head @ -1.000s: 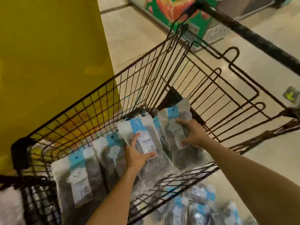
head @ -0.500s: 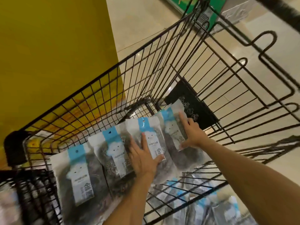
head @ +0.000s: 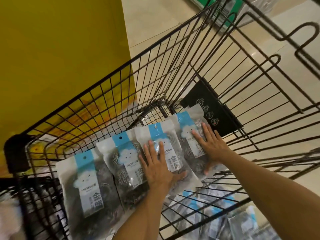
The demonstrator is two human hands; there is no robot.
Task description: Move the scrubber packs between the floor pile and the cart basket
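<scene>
A person is leaning over a black wire shopping cart (head: 110,94) and is laying both hands on a row of four clear packets that are lying side by side in its upper basket. Each packet is showing a blue header strip, a white cloud label and coiled metal scourers inside.

The left hand (head: 156,168) is resting palm down on the third packet (head: 166,144), counted from the left; its fingers (head: 150,149) are lying straight and spread, with the thumb tucked under the packet's lower edge, so the hand is pressing rather than clasping. The heel of this hand is also overlapping the second packet (head: 124,163).

The right hand (head: 210,146) is lying flat on the fourth packet (head: 188,135), its fingers extended and slightly apart, the thumb pointing down along the packet's right edge. This packet is sitting at the far right of the row, just beside a black plastic panel (head: 212,110) bearing small round symbols.

The first packet (head: 88,184) is lying nearest the camera, untouched. More packets (head: 216,213) of the same kind are showing, blurred, beneath the basket wires. A yellow wall (head: 60,49) is standing to the left, and pale floor tiles (head: 155,19) are running beyond the cart.
</scene>
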